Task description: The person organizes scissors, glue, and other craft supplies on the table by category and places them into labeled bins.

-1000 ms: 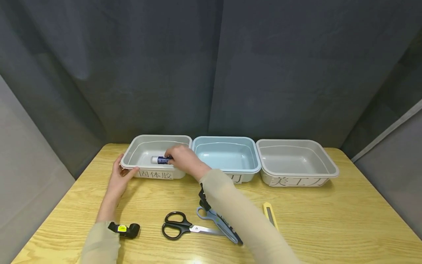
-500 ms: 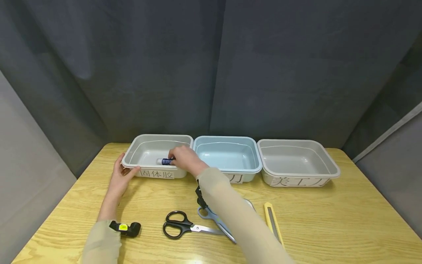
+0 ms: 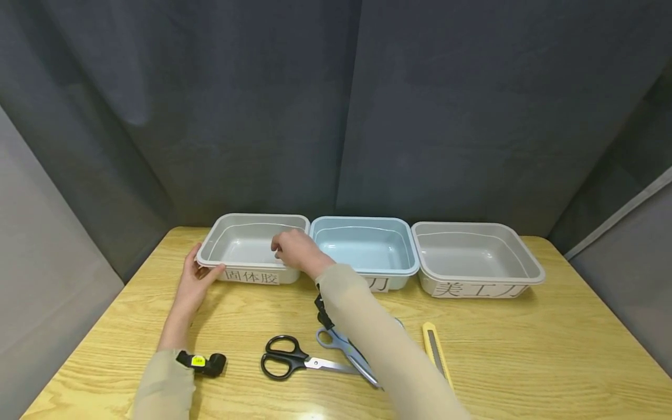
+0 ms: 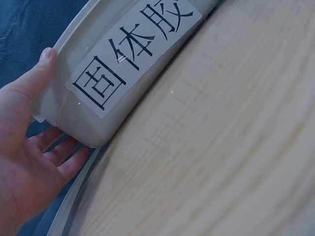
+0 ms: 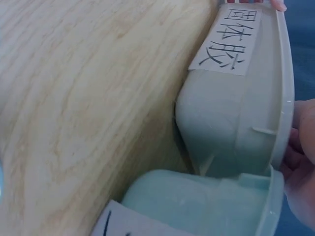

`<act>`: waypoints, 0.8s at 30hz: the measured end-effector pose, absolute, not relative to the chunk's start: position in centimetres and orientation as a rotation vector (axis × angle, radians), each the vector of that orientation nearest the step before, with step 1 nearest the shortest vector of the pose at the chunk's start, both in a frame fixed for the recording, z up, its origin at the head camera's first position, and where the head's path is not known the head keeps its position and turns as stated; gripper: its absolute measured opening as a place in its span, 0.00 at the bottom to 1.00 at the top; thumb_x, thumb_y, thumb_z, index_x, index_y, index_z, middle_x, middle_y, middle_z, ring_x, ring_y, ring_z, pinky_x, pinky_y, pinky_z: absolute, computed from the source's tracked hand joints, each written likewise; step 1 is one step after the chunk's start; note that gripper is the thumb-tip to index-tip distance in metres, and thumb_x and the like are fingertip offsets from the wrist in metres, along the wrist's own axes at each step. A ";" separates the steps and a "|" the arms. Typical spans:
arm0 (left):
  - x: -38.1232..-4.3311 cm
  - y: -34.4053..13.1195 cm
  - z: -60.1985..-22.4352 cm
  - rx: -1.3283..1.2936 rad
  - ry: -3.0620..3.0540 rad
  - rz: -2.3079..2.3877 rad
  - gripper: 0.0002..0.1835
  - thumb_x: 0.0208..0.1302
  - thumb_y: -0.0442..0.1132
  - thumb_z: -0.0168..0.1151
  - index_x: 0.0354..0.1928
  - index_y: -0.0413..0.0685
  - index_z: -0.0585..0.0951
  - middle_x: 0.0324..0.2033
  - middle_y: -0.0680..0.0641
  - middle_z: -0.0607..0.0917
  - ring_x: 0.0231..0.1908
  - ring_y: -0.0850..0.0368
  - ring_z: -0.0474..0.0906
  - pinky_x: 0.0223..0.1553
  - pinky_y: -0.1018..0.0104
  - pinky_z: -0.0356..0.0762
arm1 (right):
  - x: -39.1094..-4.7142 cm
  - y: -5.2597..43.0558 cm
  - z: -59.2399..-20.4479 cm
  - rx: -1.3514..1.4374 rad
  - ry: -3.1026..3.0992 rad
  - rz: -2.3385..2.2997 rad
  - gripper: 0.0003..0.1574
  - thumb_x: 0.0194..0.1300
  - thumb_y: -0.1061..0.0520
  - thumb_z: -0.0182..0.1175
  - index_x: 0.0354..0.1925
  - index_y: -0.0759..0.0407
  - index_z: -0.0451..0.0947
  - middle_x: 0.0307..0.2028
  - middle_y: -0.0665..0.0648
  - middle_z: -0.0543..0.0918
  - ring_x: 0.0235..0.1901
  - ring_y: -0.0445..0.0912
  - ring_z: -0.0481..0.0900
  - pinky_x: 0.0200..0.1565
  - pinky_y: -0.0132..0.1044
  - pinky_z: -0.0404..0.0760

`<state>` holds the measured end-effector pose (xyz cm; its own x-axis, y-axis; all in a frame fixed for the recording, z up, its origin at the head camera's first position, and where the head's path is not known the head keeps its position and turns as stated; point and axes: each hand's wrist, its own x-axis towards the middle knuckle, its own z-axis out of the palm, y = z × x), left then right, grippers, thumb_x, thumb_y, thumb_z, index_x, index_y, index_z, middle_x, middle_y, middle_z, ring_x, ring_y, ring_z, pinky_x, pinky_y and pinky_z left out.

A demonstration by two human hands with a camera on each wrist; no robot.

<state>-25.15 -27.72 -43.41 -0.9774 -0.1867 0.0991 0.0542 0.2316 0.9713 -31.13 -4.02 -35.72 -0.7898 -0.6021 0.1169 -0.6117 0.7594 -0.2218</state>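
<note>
At the left stands a light grey plastic bin (image 3: 252, 251) with a paper label (image 4: 133, 54) on its front. My left hand (image 3: 191, 286) grips its front left corner, the thumb near the rim and the fingers round the side; the left wrist view shows this hand (image 4: 29, 152) close up. Over the bin's right part, my right hand (image 3: 299, 249) reaches in with bent fingers. The right wrist view shows only part of this hand (image 5: 301, 162) behind the rim. No glue stick shows now, and the fingertips' hold is hidden.
A light blue bin (image 3: 362, 248) and another grey bin (image 3: 472, 254) continue the row. In front lie black-handled scissors (image 3: 286, 359), blue-handled scissors (image 3: 341, 344) partly under the right forearm, and a yellow utility knife (image 3: 436, 353). A dark curtain (image 3: 336, 116) hangs behind the table.
The white and blue glue stick, pinched by the right hand earlier, sank lower in the left bin and is out of sight now. The left hand keeps its grip on the corner.
</note>
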 end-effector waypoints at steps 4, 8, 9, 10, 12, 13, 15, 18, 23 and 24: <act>-25.2 -27.8 -43.5 0.125 -2.308 -1.821 0.46 0.61 0.43 0.59 0.71 0.55 0.40 0.68 0.39 0.53 0.64 0.45 0.55 0.64 0.52 0.55 | -30.9 -3.4 -35.1 1.018 -2.883 0.422 0.10 0.62 0.58 0.56 0.42 0.53 0.81 0.40 0.49 0.83 0.41 0.42 0.78 0.45 0.33 0.76; -25.3 -27.8 -43.6 0.132 -2.304 -1.825 0.46 0.61 0.42 0.60 0.71 0.56 0.39 0.68 0.39 0.53 0.64 0.45 0.54 0.64 0.52 0.55 | -30.7 -2.5 -34.6 1.037 -2.870 0.426 0.11 0.63 0.56 0.56 0.43 0.52 0.80 0.40 0.49 0.83 0.41 0.41 0.78 0.44 0.33 0.76; -25.2 -27.7 -43.5 0.138 -2.304 -1.828 0.46 0.60 0.42 0.60 0.71 0.57 0.39 0.68 0.39 0.53 0.64 0.45 0.54 0.64 0.52 0.55 | -30.7 -2.2 -34.5 1.042 -2.864 0.441 0.11 0.63 0.56 0.57 0.43 0.52 0.80 0.40 0.49 0.83 0.41 0.41 0.78 0.44 0.33 0.76; -25.2 -27.7 -43.4 0.143 -2.305 -1.833 0.47 0.60 0.42 0.60 0.71 0.58 0.39 0.68 0.40 0.52 0.64 0.45 0.54 0.64 0.52 0.55 | -30.6 -1.9 -34.4 1.050 -2.858 0.458 0.11 0.63 0.56 0.57 0.44 0.52 0.80 0.40 0.49 0.83 0.40 0.41 0.78 0.43 0.33 0.76; -25.0 -27.5 -43.1 0.148 -2.307 -1.846 0.47 0.60 0.42 0.60 0.71 0.58 0.39 0.68 0.40 0.52 0.65 0.44 0.53 0.65 0.52 0.54 | -30.5 -1.3 -34.2 1.072 -2.833 0.492 0.10 0.63 0.56 0.57 0.43 0.52 0.80 0.39 0.49 0.83 0.39 0.41 0.78 0.42 0.32 0.76; -24.9 -27.4 -42.9 0.152 -2.307 -1.854 0.47 0.60 0.41 0.60 0.71 0.57 0.39 0.68 0.39 0.51 0.65 0.44 0.53 0.65 0.52 0.54 | -30.3 -1.0 -34.2 1.084 -2.824 0.510 0.11 0.63 0.56 0.57 0.43 0.52 0.80 0.39 0.49 0.83 0.39 0.41 0.78 0.42 0.32 0.76; -24.7 -27.1 -42.4 0.154 -2.304 -1.872 0.47 0.60 0.40 0.60 0.71 0.55 0.39 0.68 0.39 0.51 0.65 0.43 0.52 0.65 0.52 0.54 | -30.0 -0.4 -34.0 1.106 -2.804 0.533 0.11 0.63 0.56 0.57 0.43 0.52 0.80 0.38 0.49 0.82 0.38 0.41 0.78 0.40 0.32 0.76; -24.4 -26.7 -41.7 0.149 -2.303 -1.882 0.46 0.61 0.38 0.59 0.71 0.52 0.38 0.68 0.37 0.51 0.65 0.42 0.52 0.65 0.51 0.53 | -29.4 0.5 -33.8 1.116 -2.772 0.525 0.10 0.62 0.57 0.58 0.43 0.53 0.80 0.37 0.50 0.82 0.36 0.41 0.78 0.39 0.32 0.76; -24.7 -26.6 -42.0 0.134 -2.308 -1.875 0.46 0.61 0.39 0.59 0.71 0.53 0.39 0.68 0.37 0.51 0.64 0.42 0.53 0.64 0.52 0.54 | -28.2 2.2 -33.7 1.064 -2.738 0.477 0.08 0.61 0.57 0.58 0.40 0.53 0.81 0.34 0.49 0.82 0.34 0.41 0.78 0.36 0.32 0.76; -24.8 -26.7 -42.3 0.131 -2.309 -1.874 0.46 0.61 0.40 0.59 0.71 0.54 0.39 0.68 0.38 0.51 0.64 0.43 0.53 0.64 0.52 0.55 | -27.9 2.5 -33.7 1.052 -2.732 0.468 0.08 0.60 0.58 0.58 0.39 0.53 0.81 0.33 0.49 0.82 0.33 0.41 0.78 0.35 0.32 0.76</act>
<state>-24.82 -26.73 -42.30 -0.9825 -0.1716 0.0726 0.0357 0.2089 0.9773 -27.92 2.53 -33.72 -0.7348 -0.6208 0.2733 -0.6764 0.7008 -0.2266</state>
